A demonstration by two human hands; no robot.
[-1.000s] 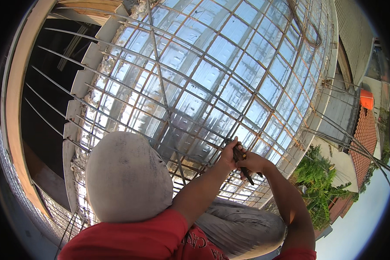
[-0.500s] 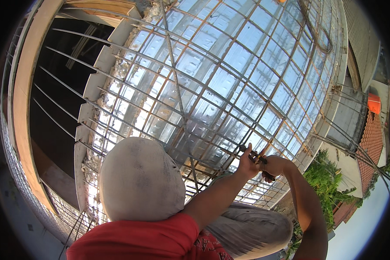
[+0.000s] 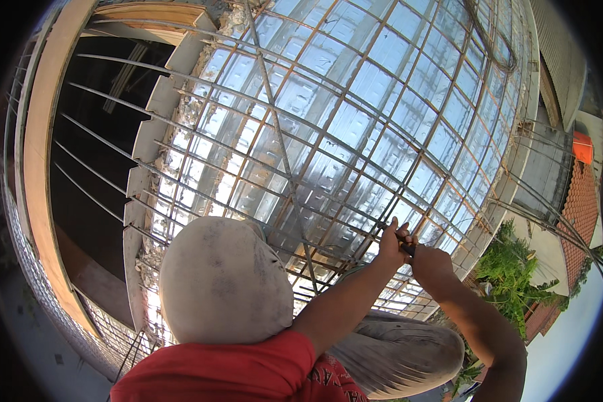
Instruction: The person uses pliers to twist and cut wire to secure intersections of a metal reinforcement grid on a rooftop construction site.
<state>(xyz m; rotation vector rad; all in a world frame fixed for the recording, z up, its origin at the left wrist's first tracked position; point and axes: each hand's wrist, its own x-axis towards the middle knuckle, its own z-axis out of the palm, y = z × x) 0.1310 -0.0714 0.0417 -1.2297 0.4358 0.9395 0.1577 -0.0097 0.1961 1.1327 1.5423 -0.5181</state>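
Both my hands are together over the steel rebar mesh (image 3: 328, 137), near its lower right part. My right hand (image 3: 433, 264) is closed in a fist round the end of a dark, slim hand tool (image 3: 407, 248); its exact kind is hard to make out. Just to the left, my left hand (image 3: 390, 249) has its fingers curled at the other end of that tool, close to a crossing of the bars. The tool's tip is mostly hidden by my left fingers. Beneath the mesh lies shiny corrugated metal decking (image 3: 375, 74).
To the left, a dark opening (image 3: 107, 134) is crossed by bare bar ends and edged by a wooden board (image 3: 40, 167). A loose coil of wire (image 3: 506, 59) lies at the far right. Beyond the deck's right edge are green plants (image 3: 512, 268) and a tiled roof (image 3: 578, 211).
The tool has turned in my hands; its lower end, which showed below my right hand, is now hidden. My right hand has shifted slightly right and down, and my left fingers have curled in.
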